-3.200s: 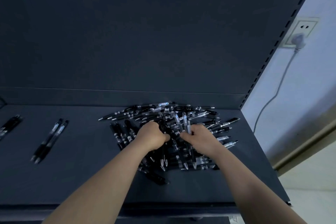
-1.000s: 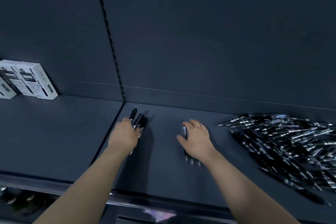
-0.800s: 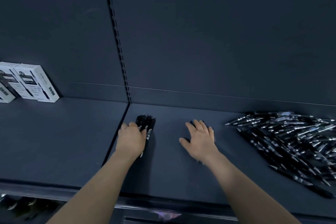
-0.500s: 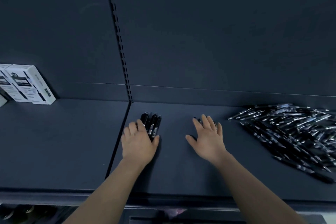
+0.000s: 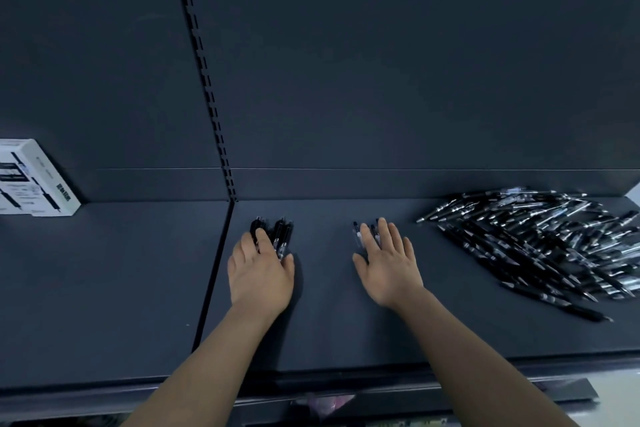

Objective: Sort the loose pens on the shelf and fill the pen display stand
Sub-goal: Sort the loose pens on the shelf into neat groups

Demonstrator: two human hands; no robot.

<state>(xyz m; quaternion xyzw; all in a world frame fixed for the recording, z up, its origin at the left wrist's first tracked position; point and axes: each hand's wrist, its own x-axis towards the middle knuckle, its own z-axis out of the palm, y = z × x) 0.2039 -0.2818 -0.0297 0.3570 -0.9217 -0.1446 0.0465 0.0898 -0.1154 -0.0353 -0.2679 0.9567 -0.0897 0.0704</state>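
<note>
Two small groups of black pens lie side by side on the dark shelf (image 5: pixel 329 329). My left hand (image 5: pixel 259 270) rests flat with straight fingers on the left group of pens (image 5: pixel 280 236), whose tops stick out past my fingertips. My right hand (image 5: pixel 388 267) lies flat with spread fingers on the right group of pens (image 5: pixel 358 236), mostly hidden beneath it. A big loose pile of black pens (image 5: pixel 547 239) is spread on the shelf to the right, apart from both hands. No pen display stand is in view.
A white pen box (image 5: pixel 31 180) leans against the back panel at the far left. A slotted upright (image 5: pixel 207 87) divides the back panel, and a seam splits the shelf just left of my left hand. The shelf's front edge runs below my forearms.
Both hands came left from the big pile and set small bunches of pens down. Over the last second the curled fingers flattened out onto the two groups.
</note>
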